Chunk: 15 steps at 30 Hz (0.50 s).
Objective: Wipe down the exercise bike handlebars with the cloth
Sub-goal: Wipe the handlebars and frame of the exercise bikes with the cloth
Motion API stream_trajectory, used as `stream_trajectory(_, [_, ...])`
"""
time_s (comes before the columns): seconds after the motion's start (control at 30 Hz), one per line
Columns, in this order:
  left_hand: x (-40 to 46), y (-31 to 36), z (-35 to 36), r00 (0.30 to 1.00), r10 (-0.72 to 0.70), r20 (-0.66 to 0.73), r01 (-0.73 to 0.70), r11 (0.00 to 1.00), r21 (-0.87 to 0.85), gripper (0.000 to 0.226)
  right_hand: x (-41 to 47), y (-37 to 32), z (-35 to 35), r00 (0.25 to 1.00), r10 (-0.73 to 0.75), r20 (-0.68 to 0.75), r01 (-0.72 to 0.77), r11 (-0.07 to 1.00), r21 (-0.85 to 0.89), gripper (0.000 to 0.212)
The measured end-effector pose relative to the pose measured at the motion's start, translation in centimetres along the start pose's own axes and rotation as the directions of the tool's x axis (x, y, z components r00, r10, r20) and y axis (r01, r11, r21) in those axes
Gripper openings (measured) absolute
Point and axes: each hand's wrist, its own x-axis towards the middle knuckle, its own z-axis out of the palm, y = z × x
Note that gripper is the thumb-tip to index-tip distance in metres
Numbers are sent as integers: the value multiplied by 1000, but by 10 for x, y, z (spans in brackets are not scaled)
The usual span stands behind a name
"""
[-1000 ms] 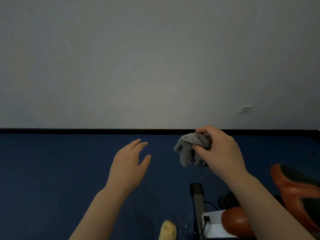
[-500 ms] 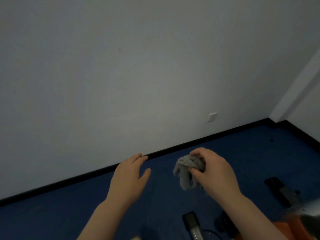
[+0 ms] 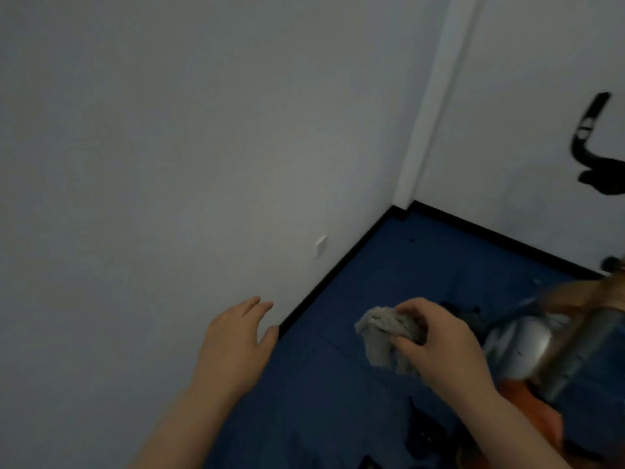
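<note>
A bare left hand (image 3: 233,346) hangs in mid-air before the plain pale-grey wall (image 3: 169,147), fingers straight and loosely spread, thumb out, holding nothing. Low on that wall sits a small white wall plate (image 3: 320,244), and a black skirting strip (image 3: 338,275) runs along the edge of the dark blue carpeted floor (image 3: 372,282) into the room's corner.

Right of centre, the right hand (image 3: 439,346) pinches a crumpled grey cloth (image 3: 385,336) between curled fingers and thumb, the bunched fabric hanging clear of the floor and touching nothing else. Just beyond that hand blurs the silver and orange body of the exercise bike (image 3: 541,346), too smeared by motion to read in detail. High at the far right edge, well apart from both hands, a curved black handlebar grip (image 3: 588,130) stands against the wall; only this one side is in view.

The wipe itself looks not yet begun: the cloth is well below the bar. To do it well, the cloth-bearing hand would probably need to rise up and to the right, and the wad would serve better opened across the palm so fabric wraps the curve of the grip. The free hand could steady the frame while the other draws the cloth along the full bend, then repeats on the side now out of frame.
</note>
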Motion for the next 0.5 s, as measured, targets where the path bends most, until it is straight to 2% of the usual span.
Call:
stream_trajectory(0.17, [75, 25, 20, 983, 160, 85, -156, 986, -60, 47, 31, 20, -14, 982, 142, -127, -147, 989, -29, 36])
stream_trajectory(0.37, [165, 72, 44, 937, 322, 140, -313, 946, -78, 47, 90, 58, -33, 925, 257, -279, -252, 966, 54, 31])
stream_trajectory(0.5, [232, 107, 52, 899, 397, 187, -391, 918, -71, 47, 139, 83, -54, 891, 313, -328, -294, 950, 108, 32])
